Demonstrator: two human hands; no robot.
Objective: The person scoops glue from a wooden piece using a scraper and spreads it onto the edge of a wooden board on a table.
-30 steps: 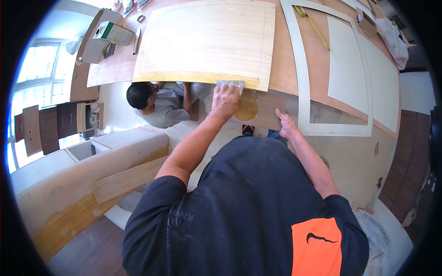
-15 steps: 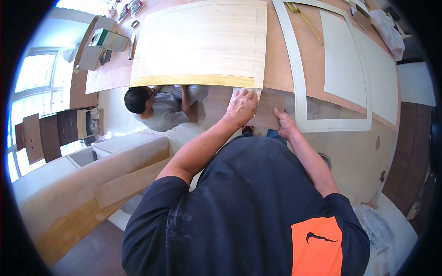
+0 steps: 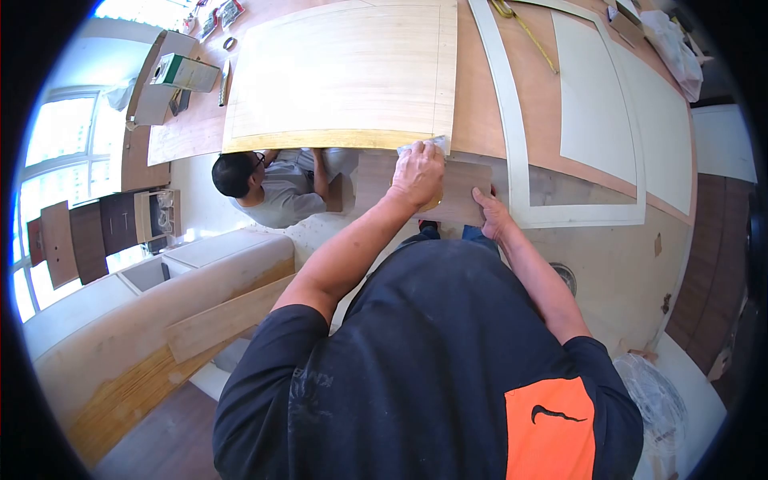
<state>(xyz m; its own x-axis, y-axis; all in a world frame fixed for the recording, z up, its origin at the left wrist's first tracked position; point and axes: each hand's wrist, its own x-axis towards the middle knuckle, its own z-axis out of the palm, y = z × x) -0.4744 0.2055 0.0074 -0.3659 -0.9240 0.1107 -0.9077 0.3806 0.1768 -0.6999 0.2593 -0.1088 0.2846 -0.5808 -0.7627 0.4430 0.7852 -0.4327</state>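
Observation:
My left hand (image 3: 418,174) is closed on a translucent flat spreader (image 3: 432,144), which touches the right end of the yellowish strip (image 3: 320,138) along the near edge of a pale wood panel (image 3: 344,72). Below that edge is a brown board (image 3: 380,188), with a little amber stuff partly hidden under my left hand. Its right end is gripped by my right hand (image 3: 494,213), thumb on top and fingers mostly hidden beneath.
A co-worker (image 3: 276,192) in grey sits low, partly under the panel. On the large worktop (image 3: 480,96) lie a white frame (image 3: 516,144), a yellow tape measure (image 3: 528,36) and a box (image 3: 188,72). A curved wooden piece (image 3: 144,336) stands at lower left.
My left hand moved right and down over the brown board, then slightly up to the panel edge with the spreader. The amber puddle is now mostly hidden. My right hand keeps its grip.

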